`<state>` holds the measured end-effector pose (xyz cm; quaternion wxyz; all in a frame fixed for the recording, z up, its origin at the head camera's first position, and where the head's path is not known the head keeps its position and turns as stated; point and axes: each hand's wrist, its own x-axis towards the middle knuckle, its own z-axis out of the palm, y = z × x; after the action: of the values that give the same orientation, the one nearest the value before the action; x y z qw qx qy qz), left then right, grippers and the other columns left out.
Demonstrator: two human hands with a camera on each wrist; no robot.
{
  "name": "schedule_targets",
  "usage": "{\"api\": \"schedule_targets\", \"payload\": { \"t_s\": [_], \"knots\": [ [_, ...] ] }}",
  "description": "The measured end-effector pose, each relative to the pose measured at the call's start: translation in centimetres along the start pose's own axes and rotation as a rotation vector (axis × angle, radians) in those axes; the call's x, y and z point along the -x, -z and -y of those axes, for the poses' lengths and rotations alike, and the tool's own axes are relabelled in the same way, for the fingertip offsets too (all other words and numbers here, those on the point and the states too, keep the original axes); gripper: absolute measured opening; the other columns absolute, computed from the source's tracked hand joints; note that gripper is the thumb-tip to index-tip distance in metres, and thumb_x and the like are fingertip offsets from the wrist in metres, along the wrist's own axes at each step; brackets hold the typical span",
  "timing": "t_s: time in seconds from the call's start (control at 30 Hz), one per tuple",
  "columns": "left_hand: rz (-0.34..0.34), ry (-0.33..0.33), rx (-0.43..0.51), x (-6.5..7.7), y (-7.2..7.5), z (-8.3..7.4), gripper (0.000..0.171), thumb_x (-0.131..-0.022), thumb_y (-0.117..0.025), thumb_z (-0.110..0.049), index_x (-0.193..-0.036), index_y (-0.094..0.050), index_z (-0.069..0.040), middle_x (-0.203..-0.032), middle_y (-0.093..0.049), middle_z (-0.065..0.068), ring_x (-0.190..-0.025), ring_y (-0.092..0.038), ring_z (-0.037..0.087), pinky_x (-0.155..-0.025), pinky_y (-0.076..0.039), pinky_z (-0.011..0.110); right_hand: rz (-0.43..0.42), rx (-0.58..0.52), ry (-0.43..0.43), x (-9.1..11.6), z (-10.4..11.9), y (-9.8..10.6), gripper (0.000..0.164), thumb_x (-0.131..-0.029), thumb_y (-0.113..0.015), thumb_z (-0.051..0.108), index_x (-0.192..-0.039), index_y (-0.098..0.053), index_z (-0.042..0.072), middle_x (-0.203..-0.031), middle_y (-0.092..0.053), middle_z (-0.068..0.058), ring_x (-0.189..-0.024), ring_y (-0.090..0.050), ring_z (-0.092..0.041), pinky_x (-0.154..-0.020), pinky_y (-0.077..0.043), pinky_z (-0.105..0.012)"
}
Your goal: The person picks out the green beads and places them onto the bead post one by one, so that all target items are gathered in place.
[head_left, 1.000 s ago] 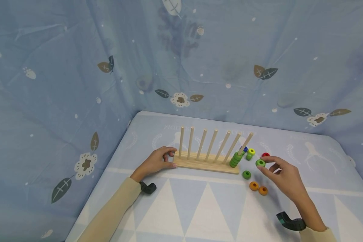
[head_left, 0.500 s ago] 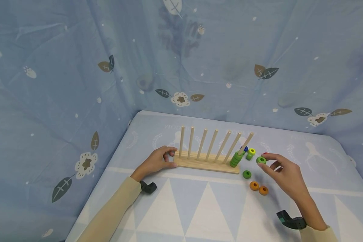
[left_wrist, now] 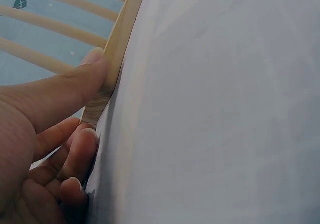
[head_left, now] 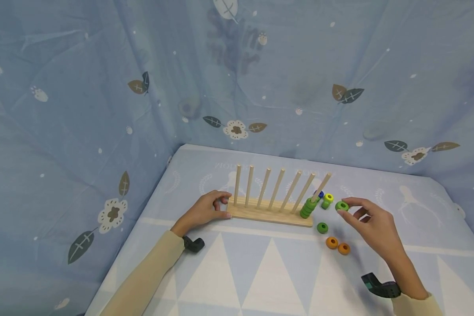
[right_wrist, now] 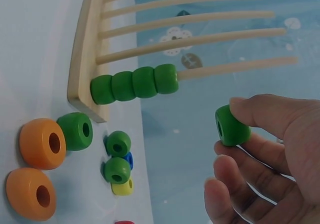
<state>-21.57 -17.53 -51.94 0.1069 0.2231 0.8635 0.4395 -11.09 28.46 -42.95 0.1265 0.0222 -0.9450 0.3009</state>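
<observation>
My left hand (head_left: 205, 210) grips the left end of a wooden peg rack (head_left: 268, 216), thumb on its front edge and fingertips around the end. Seven upright pegs are too thin to hide the row; several stand bare, while the rightmost carries a stack of green beads (right_wrist: 134, 84). To the right of the rack, my right hand (head_left: 373, 226) pinches a green bead (head_left: 342, 206) between thumb and index finger, raised off the table. The hole of the held bead shows in the right wrist view, and the other fingers curl loosely below it.
A loose green bead (head_left: 322, 228) and two orange beads (head_left: 332, 242) lie in front of the rack's right end. Behind that end sit more green beads (right_wrist: 118, 143), a yellow bead (head_left: 329, 197) and a blue bead (head_left: 321, 194). A red bead (right_wrist: 124, 222) is mostly cut off.
My right hand has lifted the green bead slightly up and away, and the red bead has become hidden behind it in the head view. My left hand has stayed on the rack.
</observation>
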Motion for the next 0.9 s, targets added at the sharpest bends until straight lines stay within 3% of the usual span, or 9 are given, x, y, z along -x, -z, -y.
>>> {"api": "schedule_targets", "payload": {
  "t_s": [0.5,0.9],
  "knots": [
    [0.004,0.02,0.007,0.05,-0.01,0.07,0.068,-0.085,-0.088,-0.028,-0.144,-0.059,-0.011,-0.112,-0.061,-0.002,-0.082,-0.059,0.017,-0.081,-0.049,0.033,-0.025,0.0,0.013,-0.16,0.33,0.27,0.039,-0.095,-0.078,0.025,-0.129,-0.068,0.008,-0.111,-0.068,-0.015,-0.079,-0.06,-0.024,-0.058,-0.05,-0.023],
    [0.015,0.008,0.047,0.06,-0.04,0.28,0.069,-0.086,-0.087,-0.03,-0.145,-0.058,-0.01,-0.115,-0.06,0.0,-0.083,-0.058,0.018,-0.08,-0.05,0.033,-0.049,-0.007,0.03,-0.42,0.62,0.56,0.039,-0.094,-0.079,0.025,-0.128,-0.07,0.009,-0.112,-0.068,-0.013,-0.075,-0.057,-0.015,-0.06,-0.05,-0.02]
  ]
}}
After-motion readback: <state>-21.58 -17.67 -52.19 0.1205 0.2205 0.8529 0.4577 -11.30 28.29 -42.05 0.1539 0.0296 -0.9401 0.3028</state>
